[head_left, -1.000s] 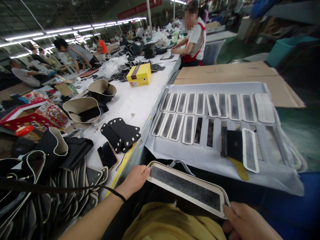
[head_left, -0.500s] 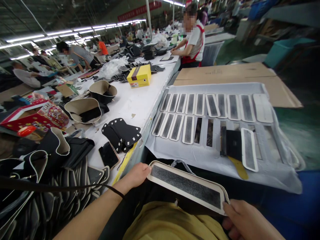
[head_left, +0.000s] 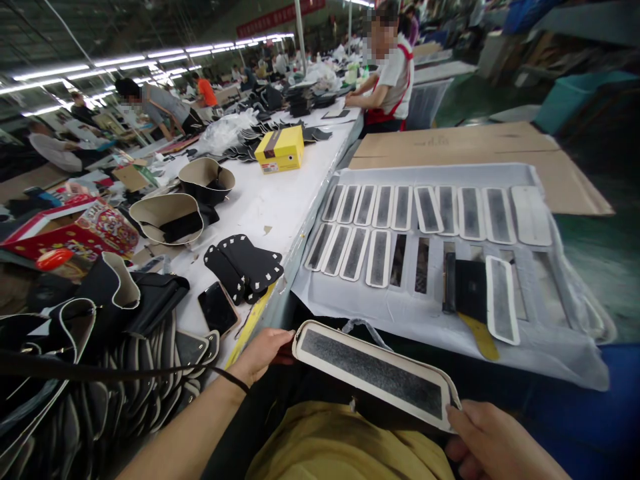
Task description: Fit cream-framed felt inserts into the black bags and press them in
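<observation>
Right up close, the right hand (head_left: 480, 433) has thumb and bent fingers pinched firmly on one end of a long panel (head_left: 367, 373), cream-rimmed with a dark speckled strip. And the left hand (head_left: 263, 353)? Its thumb tip is right at the opposite corner, but whether the fingers close on it, I can't tell! The panel sits slantwise before the yellow-brown clothing (head_left: 345, 443), its left end farther out. Over on the left, dark pale-edged pieces (head_left: 160, 373) crowd together; a phone (head_left: 217, 308) lies just beyond, black cutouts (head_left: 260, 263) near it on the white table (head_left: 285, 193). Out right, similar strips (head_left: 383, 205) line up in two rows on a pale sheet (head_left: 350, 300). Farther still, a yellow box (head_left: 280, 152), flat cardboard (head_left: 450, 143), and a co-worker (head_left: 393, 87) with arms over the table's edge.
</observation>
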`<state>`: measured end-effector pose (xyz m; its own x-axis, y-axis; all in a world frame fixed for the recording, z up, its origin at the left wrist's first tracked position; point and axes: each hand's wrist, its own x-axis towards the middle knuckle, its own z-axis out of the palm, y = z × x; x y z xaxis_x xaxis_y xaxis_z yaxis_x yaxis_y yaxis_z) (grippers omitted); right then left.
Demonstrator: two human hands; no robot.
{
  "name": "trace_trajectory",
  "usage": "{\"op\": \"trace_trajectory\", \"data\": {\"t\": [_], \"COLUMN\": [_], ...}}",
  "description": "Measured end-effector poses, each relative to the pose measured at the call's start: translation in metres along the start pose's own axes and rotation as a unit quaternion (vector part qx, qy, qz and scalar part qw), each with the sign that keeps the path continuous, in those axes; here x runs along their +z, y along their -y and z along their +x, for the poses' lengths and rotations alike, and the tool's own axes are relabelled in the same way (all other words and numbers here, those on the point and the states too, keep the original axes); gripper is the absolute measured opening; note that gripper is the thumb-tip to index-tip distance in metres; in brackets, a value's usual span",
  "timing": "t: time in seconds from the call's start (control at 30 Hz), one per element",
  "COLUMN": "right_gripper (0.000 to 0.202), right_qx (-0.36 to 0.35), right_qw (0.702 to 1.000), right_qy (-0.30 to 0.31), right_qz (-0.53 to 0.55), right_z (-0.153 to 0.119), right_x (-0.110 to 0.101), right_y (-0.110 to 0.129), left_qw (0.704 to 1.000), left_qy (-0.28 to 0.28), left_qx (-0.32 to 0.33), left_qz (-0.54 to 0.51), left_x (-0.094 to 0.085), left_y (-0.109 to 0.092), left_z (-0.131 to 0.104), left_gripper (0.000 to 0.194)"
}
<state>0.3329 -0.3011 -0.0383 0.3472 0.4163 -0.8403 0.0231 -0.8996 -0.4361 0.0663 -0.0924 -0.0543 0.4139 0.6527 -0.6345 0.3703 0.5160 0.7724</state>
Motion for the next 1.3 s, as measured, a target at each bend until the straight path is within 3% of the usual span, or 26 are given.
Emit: {"op": "trace_trajectory", "data": {"t": [0.1, 0.3, 0.47, 0.6, 0.7, 0.8, 0.97, 1.07, 1.17, 1.3], "right_gripper": [0.028, 0.027, 0.028, 0.027, 0.027, 0.025, 0.025, 0.027, 0.029, 0.028], "right_qx": [0.023, -0.015, 0.000, 0.012, 0.005, -0.016, -0.031, -0.057, -0.036, -0.039], "right_qw": [1.000, 1.000, 1.000, 1.000, 1.000, 1.000, 1.000, 0.998, 0.999, 0.999], "right_qy": [-0.018, -0.006, 0.004, 0.004, -0.004, 0.005, -0.003, -0.008, -0.008, 0.006], "right_qz": [0.009, 0.000, 0.009, 0.008, 0.000, 0.003, -0.002, -0.029, -0.020, -0.025], "right_z": [0.000, -0.007, -0.007, -0.005, -0.007, -0.008, -0.002, -0.001, -0.003, -0.002], "right_x": [0.001, -0.002, -0.001, 0.001, 0.001, 0.000, -0.001, 0.000, 0.001, -0.001], "right_y": [0.001, 0.005, 0.006, 0.004, 0.005, 0.004, -0.004, -0.005, -0.004, -0.006], "left_qw": [0.999, 0.999, 0.999, 0.996, 0.961, 0.897, 0.817, 0.788, 0.770, 0.775], "left_qy": [0.003, 0.010, 0.025, 0.011, 0.002, -0.021, -0.107, -0.139, -0.149, -0.139], "left_qx": [-0.005, -0.001, -0.011, 0.031, 0.082, 0.154, 0.263, 0.290, 0.291, 0.260], "left_qz": [-0.032, -0.041, -0.037, 0.087, 0.264, 0.415, 0.502, 0.524, 0.548, 0.560], "left_x": [-0.001, -0.003, -0.003, -0.001, -0.001, 0.001, 0.008, 0.011, 0.014, 0.018], "left_y": [0.002, 0.004, 0.003, -0.006, -0.015, -0.021, -0.008, 0.003, 0.006, -0.002], "left_z": [0.000, 0.004, 0.005, 0.007, 0.010, 0.008, -0.001, -0.004, -0.005, -0.006], "left_gripper": [0.038, 0.040, 0.045, 0.046, 0.044, 0.042, 0.038, 0.037, 0.036, 0.034]}}
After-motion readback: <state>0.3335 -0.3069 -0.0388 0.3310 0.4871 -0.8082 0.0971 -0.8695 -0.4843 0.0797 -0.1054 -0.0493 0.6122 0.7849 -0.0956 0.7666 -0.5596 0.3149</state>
